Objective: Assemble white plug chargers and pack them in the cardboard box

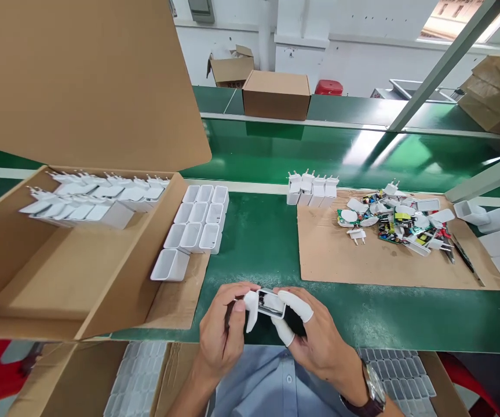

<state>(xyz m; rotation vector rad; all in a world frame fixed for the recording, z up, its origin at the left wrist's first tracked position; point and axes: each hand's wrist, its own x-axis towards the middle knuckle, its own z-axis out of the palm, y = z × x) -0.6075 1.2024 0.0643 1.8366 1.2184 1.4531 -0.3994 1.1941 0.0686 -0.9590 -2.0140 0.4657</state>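
Observation:
Close to the table's front edge, my right hand (321,341) grips a small white charger housing (272,304) with its open side showing some dark and white parts inside. White finger cots cover two of its fingertips. My left hand (223,327) pinches a white plug cover (251,310) against the housing's left end. The cover stands tilted there, and whether it is joined to the housing I cannot tell. Fingers partly hide both pieces.
An open carton (123,278) at left holds rows of white chargers (97,200). Beside it stand white empty housings (198,220). At right, a cardboard sheet (340,263) bears piled circuit boards and covers (400,217), plus tweezers (467,259). Several chargers (313,188) stand behind.

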